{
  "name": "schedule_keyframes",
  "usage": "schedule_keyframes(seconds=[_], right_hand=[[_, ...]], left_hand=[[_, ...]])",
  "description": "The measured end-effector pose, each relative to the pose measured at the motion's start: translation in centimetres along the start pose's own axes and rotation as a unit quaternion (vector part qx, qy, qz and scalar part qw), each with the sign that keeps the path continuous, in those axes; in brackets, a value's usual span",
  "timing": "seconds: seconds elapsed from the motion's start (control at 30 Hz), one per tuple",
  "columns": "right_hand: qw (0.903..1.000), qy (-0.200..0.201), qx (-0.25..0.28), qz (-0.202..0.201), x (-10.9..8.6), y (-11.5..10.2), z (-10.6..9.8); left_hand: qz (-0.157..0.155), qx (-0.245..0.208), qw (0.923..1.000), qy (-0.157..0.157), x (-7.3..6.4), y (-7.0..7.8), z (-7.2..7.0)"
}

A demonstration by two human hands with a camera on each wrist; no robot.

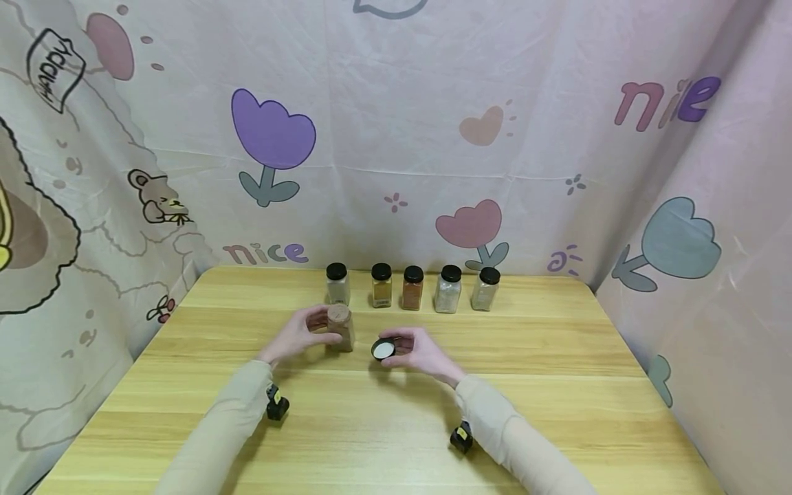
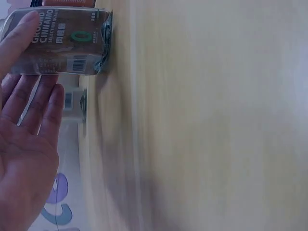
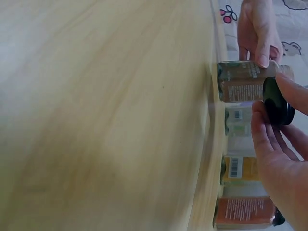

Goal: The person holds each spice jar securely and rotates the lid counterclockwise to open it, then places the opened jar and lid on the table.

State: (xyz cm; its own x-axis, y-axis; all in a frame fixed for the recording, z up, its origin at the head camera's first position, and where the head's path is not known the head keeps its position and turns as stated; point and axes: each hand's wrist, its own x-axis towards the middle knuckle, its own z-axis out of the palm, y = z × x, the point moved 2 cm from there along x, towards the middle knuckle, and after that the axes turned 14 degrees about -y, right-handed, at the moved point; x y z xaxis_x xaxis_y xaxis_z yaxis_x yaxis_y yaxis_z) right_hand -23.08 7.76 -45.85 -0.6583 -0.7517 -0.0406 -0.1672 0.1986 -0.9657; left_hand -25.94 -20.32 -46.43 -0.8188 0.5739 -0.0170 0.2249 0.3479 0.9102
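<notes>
A clear jar of ground cinnamon stands upright in the middle, its lid off and its perforated brown top showing. My left hand holds it from the left, thumb on the near side and fingers behind. The "ground cinnamon" label on the jar faces the left wrist camera. Just to the right, my right hand pinches a black lid between thumb and fingers, its white inner face turned toward the head camera. In the right wrist view, the lid overlaps the jar's upper end.
Behind my hands, several black-capped spice jars form a row: a pale one, a yellow one, a red-orange one and whitish ones to the right. A printed curtain hangs behind the wooden table.
</notes>
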Motion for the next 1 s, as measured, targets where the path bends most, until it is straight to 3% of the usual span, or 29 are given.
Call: schedule_keyframes(seconds=[0.5, 0.83, 1.0], right_hand=[[0.9984, -0.019, -0.05, 0.019, 2.8, -0.3, 1.6], [0.9931, -0.007, -0.115, 0.023, 5.7, -0.6, 2.7], [0.9919, -0.012, -0.12, 0.039, 7.0, -0.8, 3.5]], left_hand=[[-0.018, 0.003, 0.9995, 0.027, -0.6, -1.4, -3.6], [0.03, -0.05, 0.9978, 0.033, -1.3, -2.2, -5.8], [-0.001, -0.059, 0.9973, 0.044, -1.4, -2.5, -6.7]])
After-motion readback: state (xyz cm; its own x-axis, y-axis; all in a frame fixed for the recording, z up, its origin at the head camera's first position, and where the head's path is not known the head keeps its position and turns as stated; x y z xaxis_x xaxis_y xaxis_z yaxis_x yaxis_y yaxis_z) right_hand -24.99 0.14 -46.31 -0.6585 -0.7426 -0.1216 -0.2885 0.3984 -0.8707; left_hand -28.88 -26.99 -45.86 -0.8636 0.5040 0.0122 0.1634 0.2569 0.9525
